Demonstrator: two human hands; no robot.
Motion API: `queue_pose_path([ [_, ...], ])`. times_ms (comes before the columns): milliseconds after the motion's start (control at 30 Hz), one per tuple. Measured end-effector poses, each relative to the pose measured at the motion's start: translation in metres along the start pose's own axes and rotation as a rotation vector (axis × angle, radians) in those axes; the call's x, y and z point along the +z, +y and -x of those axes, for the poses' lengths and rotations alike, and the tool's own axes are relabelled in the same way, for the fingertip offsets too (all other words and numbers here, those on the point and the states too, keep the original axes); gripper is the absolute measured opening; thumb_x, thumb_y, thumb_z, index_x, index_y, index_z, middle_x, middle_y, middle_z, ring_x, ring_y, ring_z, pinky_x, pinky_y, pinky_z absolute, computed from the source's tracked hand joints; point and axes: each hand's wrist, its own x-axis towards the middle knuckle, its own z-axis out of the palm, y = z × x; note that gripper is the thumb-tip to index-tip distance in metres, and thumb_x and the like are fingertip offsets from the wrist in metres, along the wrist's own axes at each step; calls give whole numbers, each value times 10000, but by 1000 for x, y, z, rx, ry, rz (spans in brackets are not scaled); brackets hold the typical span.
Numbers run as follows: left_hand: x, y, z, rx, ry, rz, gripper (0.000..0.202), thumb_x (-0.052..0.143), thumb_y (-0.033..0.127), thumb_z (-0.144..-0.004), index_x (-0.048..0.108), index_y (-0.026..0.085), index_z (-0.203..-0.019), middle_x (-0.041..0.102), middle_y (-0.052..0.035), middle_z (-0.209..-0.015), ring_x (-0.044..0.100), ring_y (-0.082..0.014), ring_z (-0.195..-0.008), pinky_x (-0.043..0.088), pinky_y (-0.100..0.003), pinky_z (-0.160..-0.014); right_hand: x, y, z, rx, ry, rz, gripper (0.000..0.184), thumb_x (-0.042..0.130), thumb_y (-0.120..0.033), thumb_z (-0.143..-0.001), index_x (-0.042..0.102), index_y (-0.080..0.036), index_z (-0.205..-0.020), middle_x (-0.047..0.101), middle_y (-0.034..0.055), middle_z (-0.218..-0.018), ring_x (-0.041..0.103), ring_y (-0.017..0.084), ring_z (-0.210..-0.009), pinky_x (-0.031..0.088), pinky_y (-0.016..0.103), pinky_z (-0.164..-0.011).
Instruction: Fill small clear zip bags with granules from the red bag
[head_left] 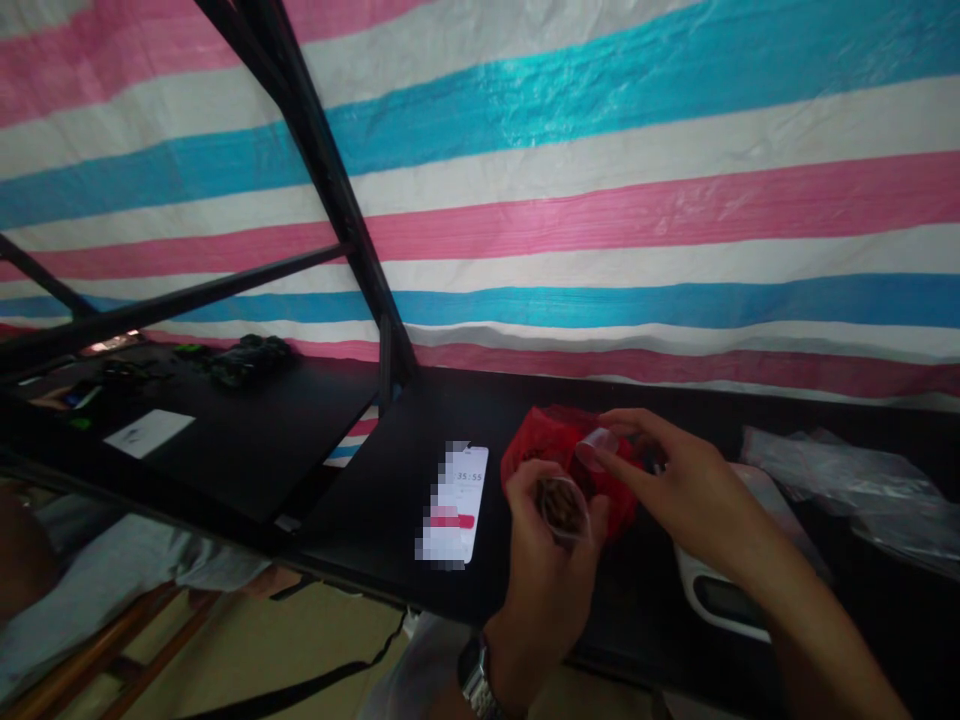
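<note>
My left hand (544, 560) is wrapped round a small clear plastic bag (562, 505) with brown pieces in it, too small to name. Its mouth faces up toward me. Between the thumb and fingers of my right hand (675, 480) is a small clear plastic cup (597, 450), tilted over a red plastic bag (540, 435). The red bag lies on the black table (457, 400), just behind both hands, and its contents are mostly hidden. A watch sits on my left wrist.
Left of my hands lies a phone (457, 505) with a lit screen. A white scale (731, 605) is under my right forearm, beside clear plastic bags (862, 490). A black metal frame (330, 180) rises at left. Another person's leg (97, 570) shows at lower left.
</note>
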Motion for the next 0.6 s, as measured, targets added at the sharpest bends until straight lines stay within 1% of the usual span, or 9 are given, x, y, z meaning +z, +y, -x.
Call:
queue_pose_path([
  [67,4,4,10,-102,-159,42,325,745,255,-926,534,250,-1174,659,-18,-996,665,-168,-831,525,-281,-768,4,12,-4,25,-75,44,244,748,-364,-858,786,-264,-1077,824,84,-1123,760,311,-1053,556,452,-998],
  [133,6,7,13,-182,-252,61,247,698,254,-957,551,242,-1155,669,-20,-976,663,-169,-817,522,-280,-753,11,21,-5,20,-167,91,210,729,-304,-875,790,-262,-1072,824,88,-1170,759,314,-1105,529,462,-1026],
  [200,4,8,8,-237,-275,32,179,660,237,-968,565,235,-1120,683,-25,-973,675,-178,-832,521,-284,-754,20,26,-4,-19,-248,171,239,716,-231,-872,788,-261,-1098,826,81,-1178,754,310,-1122,498,468,-1021],
  [267,-2,8,0,-280,-279,-41,131,641,209,-962,579,231,-1075,698,-29,-966,690,-188,-841,519,-288,-751,28,29,0,-79,-297,277,287,698,-172,-871,783,-265,-1130,827,72,-1177,739,302,-1129,457,466,-1000],
  [333,-10,6,-5,-308,-296,-127,121,642,179,-940,591,232,-1036,710,-31,-943,696,-197,-821,511,-294,-739,32,31,3,-138,-283,381,289,684,-145,-883,782,-271,-1124,825,69,-1176,714,300,-1127,415,453,-959],
  [433,-20,3,-4,-313,-324,-208,192,652,130,-894,603,242,-1042,730,-38,-936,705,-215,-818,506,-306,-743,31,34,6,-198,-217,505,242,690,-161,-915,782,-278,-1106,824,70,-1164,677,309,-1104,369,441,-899],
  [500,-25,2,1,-313,-338,-228,222,638,123,-892,601,251,-1070,735,-39,-947,715,-223,-835,510,-312,-759,28,36,7,-200,-179,572,222,696,-171,-928,777,-278,-1105,821,64,-1162,658,316,-1086,351,442,-882],
  [600,-31,3,9,-323,-340,-254,197,619,159,-919,590,260,-1086,733,-40,-964,729,-232,-860,519,-320,-770,21,36,7,-174,-162,641,214,697,-165,-939,774,-271,-1108,814,56,-1168,639,319,-1061,341,444,-874],
])
